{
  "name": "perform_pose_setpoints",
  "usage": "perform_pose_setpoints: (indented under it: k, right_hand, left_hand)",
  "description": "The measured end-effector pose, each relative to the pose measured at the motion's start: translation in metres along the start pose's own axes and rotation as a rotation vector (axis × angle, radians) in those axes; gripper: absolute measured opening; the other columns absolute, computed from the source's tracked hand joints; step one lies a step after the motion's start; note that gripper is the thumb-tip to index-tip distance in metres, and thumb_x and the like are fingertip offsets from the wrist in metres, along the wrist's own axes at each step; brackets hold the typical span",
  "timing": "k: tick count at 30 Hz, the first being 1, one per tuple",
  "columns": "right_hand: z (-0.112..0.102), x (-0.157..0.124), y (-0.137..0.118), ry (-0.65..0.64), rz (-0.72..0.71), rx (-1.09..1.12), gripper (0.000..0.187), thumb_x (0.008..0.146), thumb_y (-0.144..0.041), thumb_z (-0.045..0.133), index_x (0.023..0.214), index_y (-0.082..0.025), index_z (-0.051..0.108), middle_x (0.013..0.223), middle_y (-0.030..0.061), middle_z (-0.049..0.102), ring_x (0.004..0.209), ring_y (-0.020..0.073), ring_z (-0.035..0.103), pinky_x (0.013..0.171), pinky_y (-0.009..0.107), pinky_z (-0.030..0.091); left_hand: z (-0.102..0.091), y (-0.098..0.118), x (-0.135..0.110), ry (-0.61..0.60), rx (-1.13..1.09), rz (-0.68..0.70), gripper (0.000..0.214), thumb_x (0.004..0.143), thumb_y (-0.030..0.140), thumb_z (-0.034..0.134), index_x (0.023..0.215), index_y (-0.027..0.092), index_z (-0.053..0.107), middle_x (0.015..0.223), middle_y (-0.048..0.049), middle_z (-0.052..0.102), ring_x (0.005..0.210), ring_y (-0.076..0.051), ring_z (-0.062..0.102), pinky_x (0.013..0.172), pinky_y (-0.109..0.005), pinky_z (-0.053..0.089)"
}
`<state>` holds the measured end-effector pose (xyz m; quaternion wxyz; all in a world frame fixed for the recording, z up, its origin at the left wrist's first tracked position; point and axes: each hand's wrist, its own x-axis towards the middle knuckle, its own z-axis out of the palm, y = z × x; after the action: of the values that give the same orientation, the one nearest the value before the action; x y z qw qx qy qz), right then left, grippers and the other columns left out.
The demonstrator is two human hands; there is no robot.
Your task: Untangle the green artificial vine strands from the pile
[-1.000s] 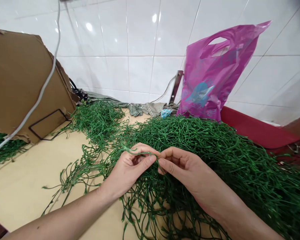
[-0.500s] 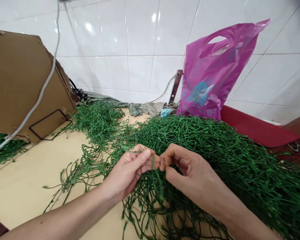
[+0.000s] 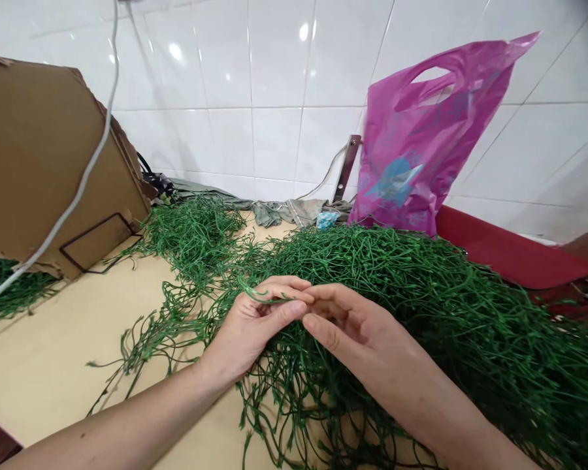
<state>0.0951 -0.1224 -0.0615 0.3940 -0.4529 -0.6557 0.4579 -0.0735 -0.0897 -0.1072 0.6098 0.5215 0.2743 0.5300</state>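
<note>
Currently: close two-handed work on one green stem

Stem lies along the top of the left hand, its pale curved end showing near the index finger. Left fingers clamped on it, thumb against index. Right hand directly opposite: its index finger meets the left fingertips, its thumb apart, no stem visible in the gap. Other end of the stem hidden among the fingers; cannot tell whether it joins anything.

Step in hand, judged: fine handling of a single stem at the fingertips, left hand as holder, right as worker. Next move, judged, calls for a steady left pinch and for the right thumb and index finger to close neatly on the hidden end.

Around it: large pile of green stems beneath and beyond both hands; smaller heap farther left, on the tabletop. Purple plastic bag upright behind the pile.
</note>
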Motion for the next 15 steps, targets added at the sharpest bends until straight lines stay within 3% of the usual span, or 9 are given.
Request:
perform_pose_setpoints:
  k: [4,7,10,12,15]
  right_hand:
    - [0.005,-0.002,0.004,-0.013,0.056,-0.082,0.029,0.097,-0.037,0.045,0.073,-0.022,0.055,0.074,0.0001,0.059,0.075,0.0154,0.058,0.076,0.027,0.05]
    - [0.006,-0.002,0.004,-0.035,0.031,-0.119,0.03,0.099,-0.039,0.04,0.081,-0.023,0.058,0.073,-0.0004,0.055,0.07,0.0155,0.055,0.068,0.026,0.048]
    - [0.003,-0.003,0.002,-0.143,-0.062,-0.201,0.028,0.1,-0.034,0.038,0.092,-0.024,0.063,0.087,0.0014,0.063,0.081,0.0166,0.059,0.076,0.026,0.049]
    - [-0.002,-0.005,0.001,-0.232,-0.113,-0.299,0.029,0.101,-0.03,0.037,0.089,-0.023,0.063,0.087,0.0005,0.064,0.079,0.0154,0.058,0.075,0.025,0.048]
    - [-0.012,-0.008,-0.004,-0.335,-0.167,-0.412,0.034,0.101,-0.028,0.041,0.071,-0.023,0.057,0.067,-0.0029,0.055,0.061,0.0124,0.048,0.058,0.023,0.041]
  left_hand:
    - [0.001,0.0,-0.001,-0.058,-0.065,-0.056,0.016,0.088,0.034,0.074,0.085,0.02,0.08,0.11,-0.006,0.073,0.105,-0.017,0.063,0.094,-0.028,0.048]
    - [0.005,0.0,-0.001,-0.064,-0.266,-0.179,0.031,0.091,0.042,0.068,0.074,0.016,0.073,0.089,-0.0041,0.072,0.081,-0.012,0.064,0.081,-0.023,0.051]
    - [0.008,0.001,-0.001,-0.079,-0.39,-0.271,0.039,0.088,0.042,0.071,0.063,0.015,0.06,0.068,-0.0001,0.062,0.062,-0.009,0.056,0.063,-0.02,0.048]
    - [0.008,0.003,-0.002,-0.101,-0.432,-0.288,0.04,0.087,0.04,0.073,0.061,0.015,0.055,0.065,0.0002,0.058,0.062,-0.009,0.055,0.061,-0.02,0.048]
    - [0.007,0.006,-0.001,-0.108,-0.523,-0.364,0.042,0.086,0.04,0.074,0.061,0.016,0.051,0.061,0.003,0.052,0.059,-0.008,0.054,0.065,-0.02,0.05]
